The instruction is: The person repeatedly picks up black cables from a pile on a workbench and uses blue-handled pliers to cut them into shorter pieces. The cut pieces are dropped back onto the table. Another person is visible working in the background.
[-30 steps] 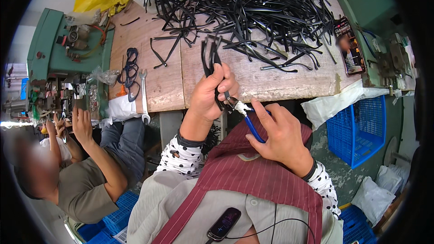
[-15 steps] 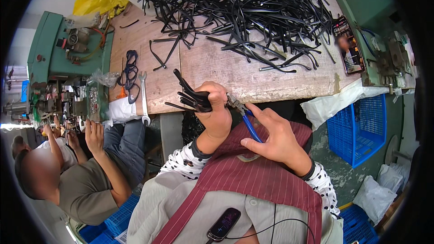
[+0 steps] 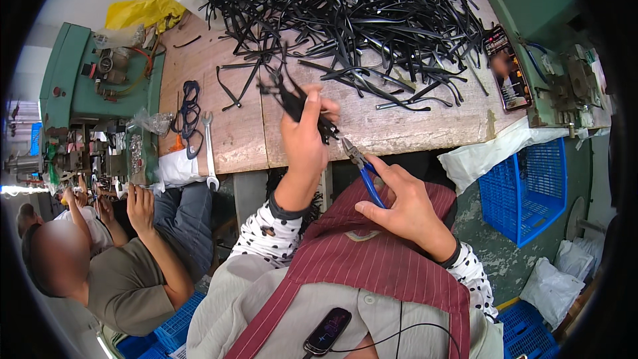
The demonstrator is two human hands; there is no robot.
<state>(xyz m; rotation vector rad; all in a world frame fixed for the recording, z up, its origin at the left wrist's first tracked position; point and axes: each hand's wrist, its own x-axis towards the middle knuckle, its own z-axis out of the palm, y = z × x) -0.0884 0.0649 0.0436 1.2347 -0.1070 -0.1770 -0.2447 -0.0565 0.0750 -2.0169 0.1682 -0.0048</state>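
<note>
Flat rectangular printed card package [image 3: 508, 70], dark with red and light patches, lies on right end of pale wooden bench [image 3: 425, 126], just beside green machine; print blurred. Small black oblong device with lit bluish screen [image 3: 327, 330] sits on person's chest at lower edge, thin black cable near it. Yellow plastic bag [image 3: 143, 10] lies at far left corner of bench. White plastic bags [image 3: 551, 286] lie on floor beside blue plastic crate [image 3: 525, 189].

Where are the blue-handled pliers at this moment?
In the head view, the pliers are in the right hand, low and right of centre, below the bench edge, jaws pointing toward the left hand.
</note>
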